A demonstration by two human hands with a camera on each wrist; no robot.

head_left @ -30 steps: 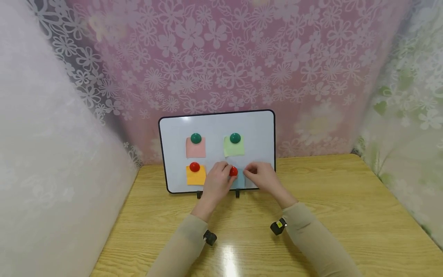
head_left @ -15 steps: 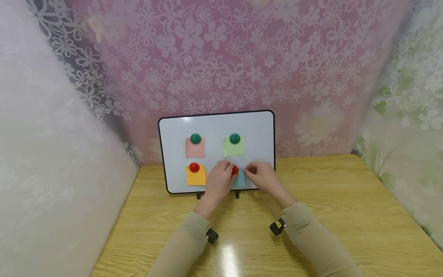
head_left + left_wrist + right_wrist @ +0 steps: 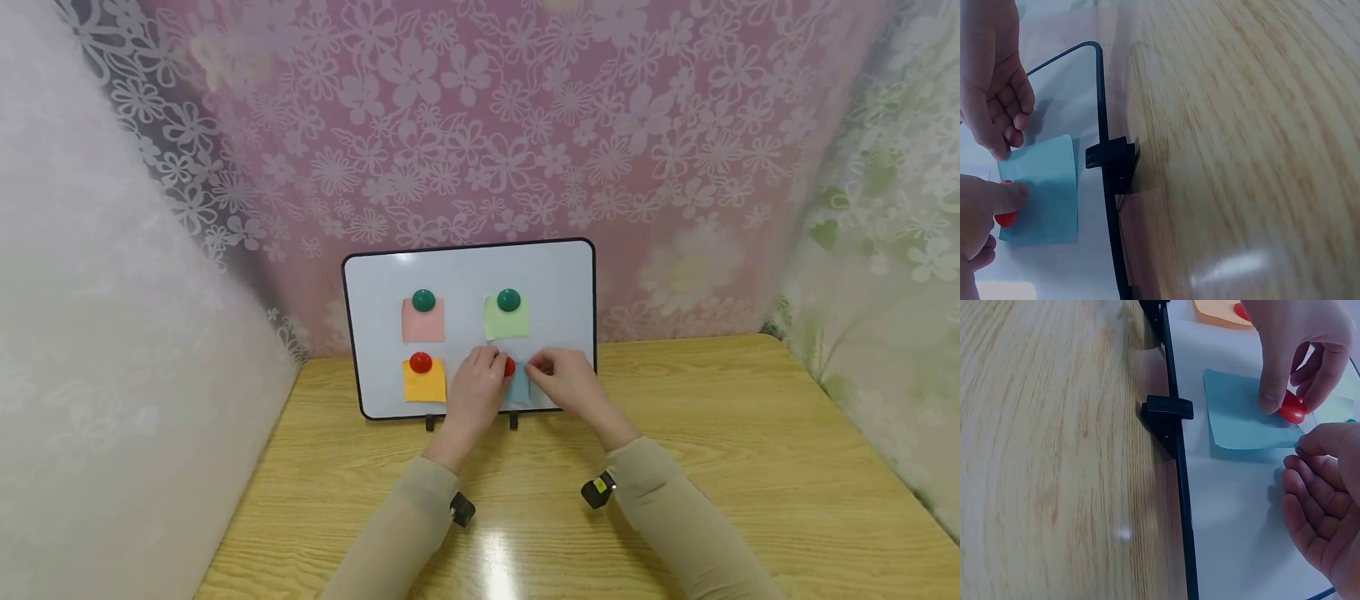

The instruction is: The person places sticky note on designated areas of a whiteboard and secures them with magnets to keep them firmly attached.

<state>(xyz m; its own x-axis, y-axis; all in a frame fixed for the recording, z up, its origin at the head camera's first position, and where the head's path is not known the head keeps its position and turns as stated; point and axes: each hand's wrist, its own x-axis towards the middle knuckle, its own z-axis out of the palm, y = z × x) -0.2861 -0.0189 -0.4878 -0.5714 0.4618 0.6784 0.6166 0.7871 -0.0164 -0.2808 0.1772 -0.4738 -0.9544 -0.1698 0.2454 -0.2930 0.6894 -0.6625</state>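
Observation:
My left hand (image 3: 477, 387) pinches a round red magnet (image 3: 1292, 407) between thumb and fingers, over the upper edge of a blue sticky note (image 3: 1044, 194). The note lies against the lower right part of a whiteboard (image 3: 562, 292). With thumb and forefinger, my right hand (image 3: 570, 381) pinches the note's upper right corner, its other fingers loosely curled. In the head view the left hand covers the left part of the blue note and part of the magnet.
Green magnets top a pink note (image 3: 423, 323) and a light green note (image 3: 507, 322); another red magnet (image 3: 421, 362) tops an orange note (image 3: 424, 387). Black stand feet (image 3: 513, 420) prop the board on the wooden table (image 3: 675, 417), before a flowered pink curtain (image 3: 480, 167).
The left hand and its red magnet have shifted slightly right and up over the blue note. The right hand stays at the corner, almost still.

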